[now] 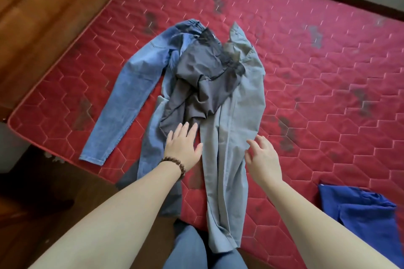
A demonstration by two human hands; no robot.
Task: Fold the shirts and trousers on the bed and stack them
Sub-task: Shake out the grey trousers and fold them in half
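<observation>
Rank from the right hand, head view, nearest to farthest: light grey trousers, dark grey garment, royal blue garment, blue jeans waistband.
From the right hand:
1. Light grey trousers: directly at its fingertips, to its left.
2. Dark grey garment: crumpled up and to the left, over the pile's middle.
3. Royal blue garment: down to the right, at the bed's near edge.
4. Blue jeans waistband: far end of the pile.

Head view, close, steeply down onto bed (328, 72).

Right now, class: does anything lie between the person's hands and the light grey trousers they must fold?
Nothing visible blocks either hand at the light grey trousers. Farther up, though, a crumpled dark grey garment overlaps their upper part.
</observation>
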